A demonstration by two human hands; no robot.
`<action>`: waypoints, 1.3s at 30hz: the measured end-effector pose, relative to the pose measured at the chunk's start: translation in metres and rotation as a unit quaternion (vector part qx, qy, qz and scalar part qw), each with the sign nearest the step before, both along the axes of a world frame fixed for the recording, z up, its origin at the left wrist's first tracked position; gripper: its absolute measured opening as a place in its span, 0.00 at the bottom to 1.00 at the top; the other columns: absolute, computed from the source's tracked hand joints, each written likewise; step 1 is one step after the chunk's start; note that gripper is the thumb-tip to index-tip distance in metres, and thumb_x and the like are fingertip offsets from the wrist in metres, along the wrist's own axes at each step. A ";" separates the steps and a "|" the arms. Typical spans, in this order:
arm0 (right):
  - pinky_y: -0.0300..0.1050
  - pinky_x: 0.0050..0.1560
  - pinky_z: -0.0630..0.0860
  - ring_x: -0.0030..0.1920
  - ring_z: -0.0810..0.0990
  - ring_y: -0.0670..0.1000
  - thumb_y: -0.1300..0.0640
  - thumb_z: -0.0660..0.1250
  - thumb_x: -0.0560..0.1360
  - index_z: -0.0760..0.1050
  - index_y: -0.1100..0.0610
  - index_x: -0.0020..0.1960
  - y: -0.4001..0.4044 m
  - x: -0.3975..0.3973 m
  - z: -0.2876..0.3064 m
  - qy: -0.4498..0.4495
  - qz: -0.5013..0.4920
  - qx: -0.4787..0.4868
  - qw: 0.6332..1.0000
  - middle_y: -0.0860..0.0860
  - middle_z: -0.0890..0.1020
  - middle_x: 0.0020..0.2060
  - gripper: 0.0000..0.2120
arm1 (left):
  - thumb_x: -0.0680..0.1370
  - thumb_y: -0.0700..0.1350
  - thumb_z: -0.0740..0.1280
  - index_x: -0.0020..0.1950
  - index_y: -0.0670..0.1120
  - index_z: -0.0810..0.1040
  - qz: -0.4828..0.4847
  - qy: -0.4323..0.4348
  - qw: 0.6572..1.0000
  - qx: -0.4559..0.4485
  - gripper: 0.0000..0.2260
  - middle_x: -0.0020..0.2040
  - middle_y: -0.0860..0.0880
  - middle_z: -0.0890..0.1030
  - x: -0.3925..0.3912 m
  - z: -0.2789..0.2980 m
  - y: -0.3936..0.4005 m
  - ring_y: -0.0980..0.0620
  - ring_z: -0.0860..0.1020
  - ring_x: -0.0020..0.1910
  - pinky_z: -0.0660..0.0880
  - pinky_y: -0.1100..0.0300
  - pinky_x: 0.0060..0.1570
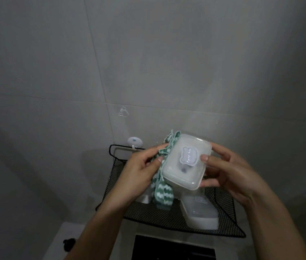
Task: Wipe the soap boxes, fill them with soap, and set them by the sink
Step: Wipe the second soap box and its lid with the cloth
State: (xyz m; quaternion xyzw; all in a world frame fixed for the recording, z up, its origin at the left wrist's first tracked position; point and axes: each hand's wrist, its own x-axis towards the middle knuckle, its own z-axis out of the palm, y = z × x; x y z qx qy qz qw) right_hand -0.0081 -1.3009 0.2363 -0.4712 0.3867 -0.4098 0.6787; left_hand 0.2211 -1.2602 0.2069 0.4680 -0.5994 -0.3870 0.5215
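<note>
Head view: A translucent soap box (185,163), lid closed, with a small label on the lid, is held in the air between both hands, above a black mesh shelf (157,216) mounted on the tiled wall (148,62). The right hand (229,171) grips the box's right end, thumb on the lid and fingers curled beneath. The left hand (142,169) pinches a green-and-white striped cloth (31,196) against the box's left edge; the cloth hangs down below the hand. A second soap box (199,212) rests on the shelf, directly below the held one.
</note>
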 end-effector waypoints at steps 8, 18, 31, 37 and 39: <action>0.57 0.35 0.84 0.44 0.86 0.62 0.60 0.75 0.63 0.78 0.53 0.61 -0.003 0.010 -0.010 -0.063 -0.130 -0.001 0.989 0.61 0.86 0.50 0.26 | 0.82 0.41 0.62 0.68 0.48 0.77 0.012 0.098 0.995 0.036 0.15 0.58 0.52 0.84 -0.020 -0.003 0.019 0.54 0.82 0.58 0.78 0.62 0.53; 0.44 0.34 0.81 0.37 0.84 0.48 0.50 0.77 0.60 0.77 0.52 0.39 0.001 0.020 -0.012 -0.033 -0.135 -0.006 0.990 0.53 0.83 0.40 0.13 | 0.76 0.45 0.69 0.66 0.51 0.79 0.075 0.095 0.991 0.065 0.17 0.56 0.51 0.85 0.005 0.001 0.002 0.50 0.84 0.55 0.80 0.51 0.55; 0.48 0.36 0.83 0.44 0.86 0.56 0.68 0.69 0.75 0.81 0.56 0.60 0.001 0.023 -0.024 -0.076 -0.159 0.039 0.984 0.64 0.83 0.53 0.16 | 0.85 0.43 0.58 0.61 0.49 0.81 0.148 0.076 0.985 0.044 0.12 0.52 0.51 0.86 -0.019 -0.015 0.012 0.51 0.84 0.53 0.81 0.49 0.53; 0.50 0.42 0.84 0.49 0.83 0.59 0.69 0.68 0.76 0.78 0.52 0.64 0.004 0.040 -0.031 -0.099 -0.194 0.007 0.976 0.61 0.83 0.50 0.20 | 0.83 0.39 0.61 0.71 0.41 0.72 0.194 0.113 0.974 0.011 0.16 0.64 0.44 0.80 -0.044 -0.018 0.025 0.48 0.78 0.65 0.73 0.46 0.66; 0.48 0.41 0.83 0.47 0.85 0.56 0.68 0.69 0.75 0.78 0.49 0.65 0.005 0.041 -0.030 -0.089 -0.180 -0.019 0.979 0.58 0.82 0.49 0.22 | 0.82 0.36 0.62 0.72 0.41 0.71 0.192 0.156 0.969 0.016 0.18 0.63 0.43 0.80 -0.046 -0.016 0.025 0.46 0.79 0.63 0.75 0.43 0.64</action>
